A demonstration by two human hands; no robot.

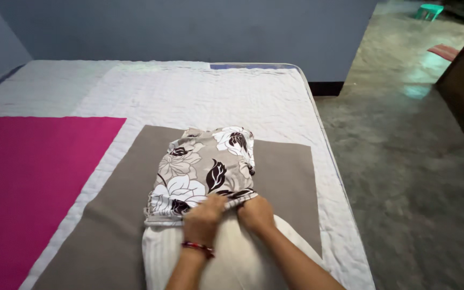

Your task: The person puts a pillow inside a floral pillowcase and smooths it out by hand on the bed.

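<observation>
Both hands, left hand [204, 215] and right hand [255, 213], have fingers closed on the flowery cover [202, 169], pulling it over the white pillow [232, 258] just under the fingers

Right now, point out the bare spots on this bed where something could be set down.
Free: the pink cloth at left; the white quilt beyond the floral cover; the grey cloth strip on its right. Crowded: the near middle, where both hands grip the cover over the white pillow.

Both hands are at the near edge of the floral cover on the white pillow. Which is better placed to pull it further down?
Roughly even; slightly the left hand. It grips the floral cover hem mid-pillow, while the right hand pinches the hem's right end.
</observation>
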